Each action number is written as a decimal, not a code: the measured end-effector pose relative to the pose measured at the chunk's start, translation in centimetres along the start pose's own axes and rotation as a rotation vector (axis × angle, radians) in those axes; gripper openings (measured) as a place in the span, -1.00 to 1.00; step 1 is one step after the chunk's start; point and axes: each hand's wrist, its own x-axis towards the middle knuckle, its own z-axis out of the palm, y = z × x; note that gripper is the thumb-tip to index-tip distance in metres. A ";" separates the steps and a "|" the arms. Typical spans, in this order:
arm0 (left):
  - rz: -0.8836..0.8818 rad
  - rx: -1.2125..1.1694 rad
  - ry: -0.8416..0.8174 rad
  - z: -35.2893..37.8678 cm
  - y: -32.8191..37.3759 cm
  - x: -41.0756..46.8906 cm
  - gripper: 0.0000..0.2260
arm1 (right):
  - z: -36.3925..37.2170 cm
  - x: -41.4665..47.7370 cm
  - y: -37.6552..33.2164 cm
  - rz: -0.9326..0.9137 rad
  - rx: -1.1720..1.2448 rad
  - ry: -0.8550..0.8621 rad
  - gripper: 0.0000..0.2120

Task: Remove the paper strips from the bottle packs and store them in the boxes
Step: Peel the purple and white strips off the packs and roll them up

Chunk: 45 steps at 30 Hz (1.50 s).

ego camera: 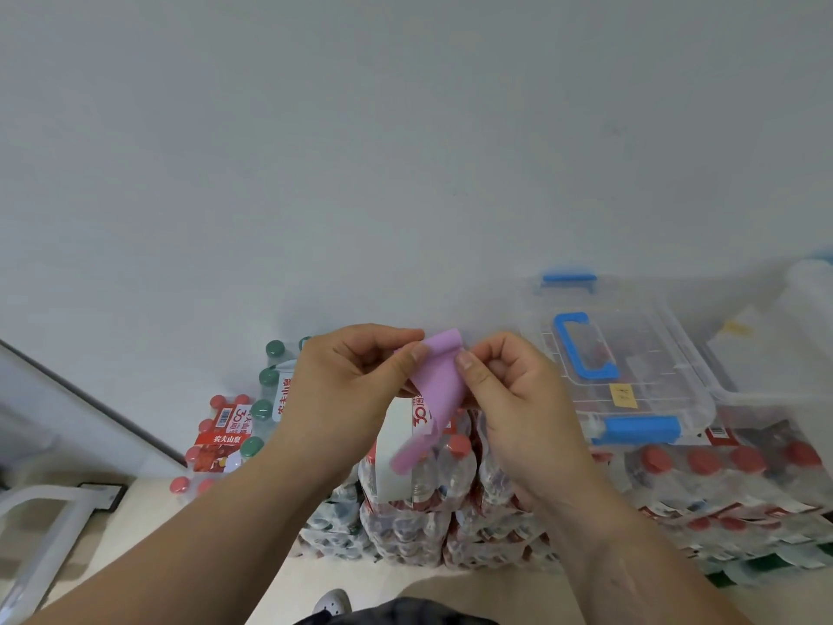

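Note:
A purple paper strip [439, 385] is pinched between both hands above the stacked bottle packs. My left hand [347, 381] grips its upper left edge with thumb and fingers. My right hand [509, 394] holds its right edge. The strip's lower end [408, 460] hangs blurred over a shrink-wrapped pack of red-capped bottles [432, 489], which carries a white carry band [396, 448]. A clear plastic box with blue handle and latches [631, 376], lid shut, rests on packs to the right.
More red-capped packs [730, 480] lie under the boxes at right. Green-capped bottles [266, 399] and another red pack [216, 439] stand at left against the white wall. A second clear box [775, 354] sits far right. A white frame [40, 525] stands at lower left.

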 end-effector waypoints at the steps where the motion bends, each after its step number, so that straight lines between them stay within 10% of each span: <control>1: -0.004 -0.010 0.007 0.0 0.0 -0.1 -0.91 | 0.0 -0.1 0.1 -0.005 -0.019 0.002 -0.82; 45: 0.166 0.014 -0.103 0.2 -1.1 -0.3 -0.83 | -0.2 -0.6 -1.0 0.034 0.135 -0.013 -0.71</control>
